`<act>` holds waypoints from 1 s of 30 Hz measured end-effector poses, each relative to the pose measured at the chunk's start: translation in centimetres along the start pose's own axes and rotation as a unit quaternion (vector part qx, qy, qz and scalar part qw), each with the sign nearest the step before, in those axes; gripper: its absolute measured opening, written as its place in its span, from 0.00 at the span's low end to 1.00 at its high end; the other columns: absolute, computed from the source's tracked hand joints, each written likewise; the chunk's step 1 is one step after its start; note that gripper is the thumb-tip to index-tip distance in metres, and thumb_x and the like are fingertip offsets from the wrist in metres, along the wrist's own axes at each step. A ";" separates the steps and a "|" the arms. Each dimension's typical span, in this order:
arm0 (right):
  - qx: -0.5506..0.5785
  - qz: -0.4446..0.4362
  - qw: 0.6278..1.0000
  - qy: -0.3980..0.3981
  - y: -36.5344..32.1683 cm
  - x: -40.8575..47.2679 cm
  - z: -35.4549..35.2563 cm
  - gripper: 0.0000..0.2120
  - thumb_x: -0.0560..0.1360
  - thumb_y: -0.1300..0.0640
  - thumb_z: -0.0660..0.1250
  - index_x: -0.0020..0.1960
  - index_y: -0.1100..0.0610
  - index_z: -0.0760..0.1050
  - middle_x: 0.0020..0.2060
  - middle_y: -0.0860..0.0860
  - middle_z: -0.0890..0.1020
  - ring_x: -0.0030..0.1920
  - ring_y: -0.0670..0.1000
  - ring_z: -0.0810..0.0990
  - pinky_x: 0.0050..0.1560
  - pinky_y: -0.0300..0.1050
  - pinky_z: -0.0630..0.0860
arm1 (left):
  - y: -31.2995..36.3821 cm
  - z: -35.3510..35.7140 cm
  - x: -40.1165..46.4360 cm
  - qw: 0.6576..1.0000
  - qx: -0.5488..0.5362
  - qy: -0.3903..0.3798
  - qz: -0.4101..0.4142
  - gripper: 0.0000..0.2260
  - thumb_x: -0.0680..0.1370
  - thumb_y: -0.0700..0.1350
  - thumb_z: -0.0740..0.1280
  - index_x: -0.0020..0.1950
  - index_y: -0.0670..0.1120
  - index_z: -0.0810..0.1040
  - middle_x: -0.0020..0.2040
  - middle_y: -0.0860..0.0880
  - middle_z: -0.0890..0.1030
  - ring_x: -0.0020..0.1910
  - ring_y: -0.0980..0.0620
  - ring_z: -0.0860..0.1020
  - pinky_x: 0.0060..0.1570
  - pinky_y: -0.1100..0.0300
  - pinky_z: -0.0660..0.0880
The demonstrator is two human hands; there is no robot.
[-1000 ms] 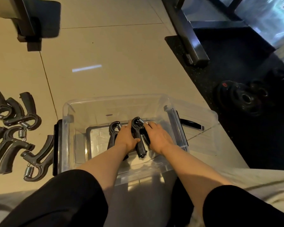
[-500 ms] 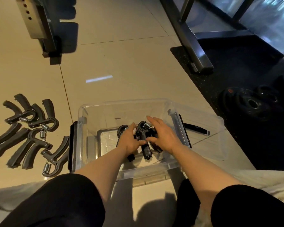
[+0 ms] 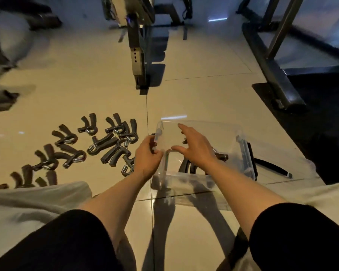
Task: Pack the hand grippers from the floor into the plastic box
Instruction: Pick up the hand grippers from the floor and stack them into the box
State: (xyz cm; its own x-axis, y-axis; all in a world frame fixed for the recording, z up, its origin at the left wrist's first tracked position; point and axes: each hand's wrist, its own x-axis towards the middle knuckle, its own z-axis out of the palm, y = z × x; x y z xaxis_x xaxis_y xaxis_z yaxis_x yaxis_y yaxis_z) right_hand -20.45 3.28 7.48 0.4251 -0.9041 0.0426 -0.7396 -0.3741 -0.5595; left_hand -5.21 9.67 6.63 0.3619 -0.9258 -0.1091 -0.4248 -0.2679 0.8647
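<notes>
Head view — one plastic box (image 3: 213,123), left hand (image 3: 147,157) gripping rim, right hand (image 3: 196,147) spread.

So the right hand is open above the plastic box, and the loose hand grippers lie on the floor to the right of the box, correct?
Not quite. The head view shows the loose hand grippers lying on the floor to the left of the plastic box, not to the right. The right hand is indeed open above the box.

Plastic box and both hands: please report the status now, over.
Right hand open above plastic box. Left hand at its left rim, grip unclear. Packed grippers inside; floor grippers wait at left. Path unblocked.
</notes>
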 end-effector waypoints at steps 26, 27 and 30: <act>-0.008 -0.289 0.887 -0.359 -27.6 -12.3 33.6 0.31 0.73 0.43 0.68 0.70 0.55 0.65 0.62 0.53 0.76 0.53 0.51 0.78 0.55 0.46 0.75 | -32.6 -24.5 -32.3 0.856 -0.050 0.316 -0.406 0.31 0.74 0.35 0.70 0.74 0.45 0.63 0.64 0.42 0.72 0.55 0.47 0.75 0.57 0.47 0.77; -0.007 -0.293 0.885 -0.363 -28.5 -12.4 34.9 0.31 0.73 0.43 0.68 0.70 0.55 0.65 0.62 0.53 0.75 0.54 0.51 0.78 0.55 0.46 0.75 | -33.7 -24.9 -31.7 0.858 -0.036 0.315 -0.404 0.30 0.74 0.35 0.70 0.74 0.45 0.63 0.65 0.42 0.72 0.57 0.48 0.74 0.58 0.48 0.76; -0.010 -0.312 0.872 -0.378 -30.8 -12.2 38.9 0.31 0.73 0.44 0.68 0.70 0.55 0.65 0.63 0.53 0.75 0.57 0.52 0.76 0.56 0.46 0.74 | -36.4 -26.5 -29.0 0.877 0.045 0.305 -0.370 0.31 0.74 0.37 0.71 0.74 0.47 0.62 0.68 0.45 0.69 0.65 0.47 0.72 0.63 0.52 0.73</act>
State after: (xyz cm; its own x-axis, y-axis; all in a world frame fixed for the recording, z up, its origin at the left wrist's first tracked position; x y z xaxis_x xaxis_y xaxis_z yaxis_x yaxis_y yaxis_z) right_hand 17.38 33.88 -8.00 0.9646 -0.1325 -0.2280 -0.2473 -0.7547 -0.6076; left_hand 21.76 53.33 -8.74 0.9302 -0.1830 -0.3181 0.0593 -0.7804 0.6225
